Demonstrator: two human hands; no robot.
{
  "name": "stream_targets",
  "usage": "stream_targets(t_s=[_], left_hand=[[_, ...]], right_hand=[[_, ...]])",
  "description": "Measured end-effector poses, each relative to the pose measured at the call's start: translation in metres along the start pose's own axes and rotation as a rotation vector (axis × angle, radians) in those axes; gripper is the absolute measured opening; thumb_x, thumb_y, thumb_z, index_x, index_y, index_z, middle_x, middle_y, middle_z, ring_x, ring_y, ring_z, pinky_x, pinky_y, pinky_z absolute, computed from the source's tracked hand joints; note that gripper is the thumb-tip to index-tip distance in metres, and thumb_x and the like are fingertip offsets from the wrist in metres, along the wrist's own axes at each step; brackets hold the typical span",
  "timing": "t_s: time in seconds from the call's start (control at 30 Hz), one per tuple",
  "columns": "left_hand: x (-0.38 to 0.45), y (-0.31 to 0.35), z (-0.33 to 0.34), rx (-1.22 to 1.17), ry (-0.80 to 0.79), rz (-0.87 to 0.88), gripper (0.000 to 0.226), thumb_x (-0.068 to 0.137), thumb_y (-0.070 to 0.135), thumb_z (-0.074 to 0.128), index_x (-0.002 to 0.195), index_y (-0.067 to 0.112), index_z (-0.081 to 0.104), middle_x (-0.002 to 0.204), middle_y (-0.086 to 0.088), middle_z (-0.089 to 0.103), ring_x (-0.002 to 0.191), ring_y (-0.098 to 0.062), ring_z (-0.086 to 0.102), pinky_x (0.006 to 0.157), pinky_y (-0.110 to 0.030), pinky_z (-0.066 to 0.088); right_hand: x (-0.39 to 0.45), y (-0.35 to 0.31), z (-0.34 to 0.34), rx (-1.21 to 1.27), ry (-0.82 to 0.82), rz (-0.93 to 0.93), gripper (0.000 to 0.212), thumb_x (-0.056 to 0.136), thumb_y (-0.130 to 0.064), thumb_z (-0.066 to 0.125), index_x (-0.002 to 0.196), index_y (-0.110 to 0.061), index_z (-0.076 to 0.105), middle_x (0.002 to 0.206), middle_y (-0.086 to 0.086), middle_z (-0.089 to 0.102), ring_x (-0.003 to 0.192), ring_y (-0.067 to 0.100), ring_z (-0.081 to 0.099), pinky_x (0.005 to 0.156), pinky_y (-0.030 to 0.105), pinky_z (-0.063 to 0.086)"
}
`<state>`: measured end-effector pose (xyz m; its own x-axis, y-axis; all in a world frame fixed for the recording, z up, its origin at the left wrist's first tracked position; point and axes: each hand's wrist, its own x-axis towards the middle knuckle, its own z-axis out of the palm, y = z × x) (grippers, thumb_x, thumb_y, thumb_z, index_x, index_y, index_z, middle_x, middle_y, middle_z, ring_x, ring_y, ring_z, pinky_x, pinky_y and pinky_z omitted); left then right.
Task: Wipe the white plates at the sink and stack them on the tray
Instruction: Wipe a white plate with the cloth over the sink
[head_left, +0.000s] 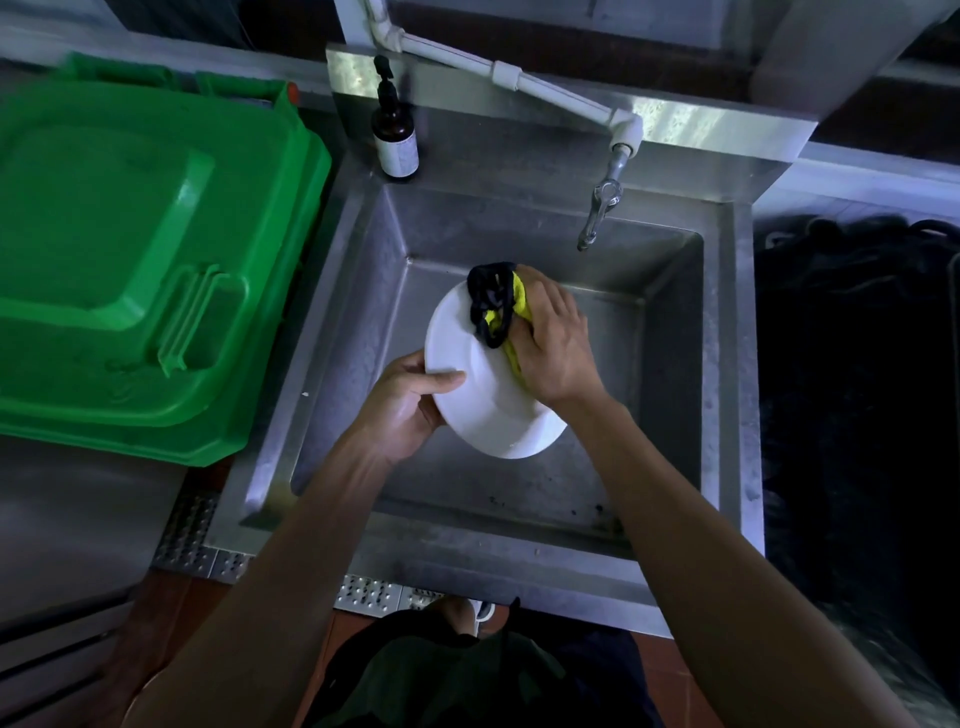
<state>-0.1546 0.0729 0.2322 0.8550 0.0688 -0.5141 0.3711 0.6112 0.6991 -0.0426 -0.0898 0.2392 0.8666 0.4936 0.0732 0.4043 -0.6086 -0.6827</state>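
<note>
While our left hand (402, 402) pinches the white plate (483, 374) at its 8 o'clock rim above the sink (332, 322), our right hand (553, 348) grips a yellow-black cloth (496, 306), pressing it on the plate's 1 o'clock side.

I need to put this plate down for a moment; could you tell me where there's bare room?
The sink floor is bare beneath the tap and along the near wall. The middle is crowded: plate, cloth, both hands. The bottle takes the back left corner.

bare forearms (291, 545), dark clothing (441, 675)
</note>
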Motion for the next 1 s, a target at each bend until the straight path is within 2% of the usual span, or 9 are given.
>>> stream_targets(t_s=[0.13,0.23,0.4,0.57,0.73,0.87,1.0], left_hand=[[-0.001,0.000,0.002,-0.041,0.032,0.031,0.042,0.076,0.002,0.066,0.118,0.006,0.070,0.112,-0.015,0.075,0.101,-0.032,0.073,0.076,-0.040,0.062],[0.001,0.000,0.006,-0.102,0.073,0.065,0.041,0.076,0.003,0.067,0.117,0.007,0.070,0.113,-0.014,0.075,0.102,-0.031,0.072,0.078,-0.040,0.062],[0.004,0.001,0.012,-0.155,0.142,0.092,0.030,0.086,-0.003,0.062,0.114,0.006,0.070,0.111,-0.014,0.075,0.098,-0.028,0.074,0.074,-0.037,0.062],[0.004,0.001,0.017,-0.160,0.195,0.077,0.033,0.091,0.000,0.059,0.123,0.005,0.066,0.118,-0.016,0.072,0.103,-0.028,0.071,0.084,-0.039,0.061],[0.005,0.003,0.026,-0.190,0.221,0.064,0.041,0.097,0.003,0.055,0.138,0.001,0.057,0.130,-0.023,0.065,0.109,-0.032,0.065,0.091,-0.044,0.055],[0.006,0.003,0.031,-0.256,0.208,0.073,0.038,0.103,0.006,0.046,0.140,0.000,0.054,0.137,-0.024,0.060,0.121,-0.034,0.061,0.106,-0.045,0.049],[0.007,0.001,0.034,-0.318,0.212,0.072,0.033,0.107,0.011,0.040,0.131,-0.002,0.058,0.122,-0.021,0.068,0.112,-0.031,0.066,0.096,-0.037,0.056]], right_hand=[[-0.003,0.007,0.000,0.028,0.028,0.114,0.048,0.095,-0.026,0.047,0.143,-0.018,0.046,0.150,0.000,0.046,0.131,0.029,0.042,0.103,0.048,0.038],[-0.010,0.012,0.003,0.090,0.052,0.206,0.049,0.094,-0.026,0.045,0.142,-0.018,0.046,0.147,0.001,0.047,0.130,0.029,0.042,0.106,0.051,0.036],[-0.030,0.007,0.019,0.163,0.065,0.291,0.052,0.099,-0.020,0.050,0.150,-0.021,0.040,0.156,-0.003,0.039,0.141,0.024,0.033,0.114,0.051,0.030],[-0.045,-0.011,0.033,0.151,0.084,0.326,0.057,0.093,-0.032,0.039,0.149,-0.021,0.040,0.158,-0.005,0.035,0.145,0.021,0.028,0.114,0.049,0.027],[-0.056,-0.029,0.046,0.151,0.123,0.289,0.054,0.095,-0.033,0.042,0.148,-0.025,0.036,0.156,-0.008,0.036,0.144,0.017,0.029,0.112,0.054,0.029],[-0.064,-0.039,0.050,0.142,0.129,0.241,0.056,0.096,-0.028,0.050,0.150,-0.023,0.036,0.159,-0.007,0.034,0.145,0.021,0.029,0.113,0.056,0.029],[-0.074,-0.040,0.053,0.031,0.104,0.149,0.056,0.096,-0.024,0.057,0.149,-0.018,0.042,0.160,-0.001,0.035,0.147,0.026,0.029,0.111,0.056,0.031]])
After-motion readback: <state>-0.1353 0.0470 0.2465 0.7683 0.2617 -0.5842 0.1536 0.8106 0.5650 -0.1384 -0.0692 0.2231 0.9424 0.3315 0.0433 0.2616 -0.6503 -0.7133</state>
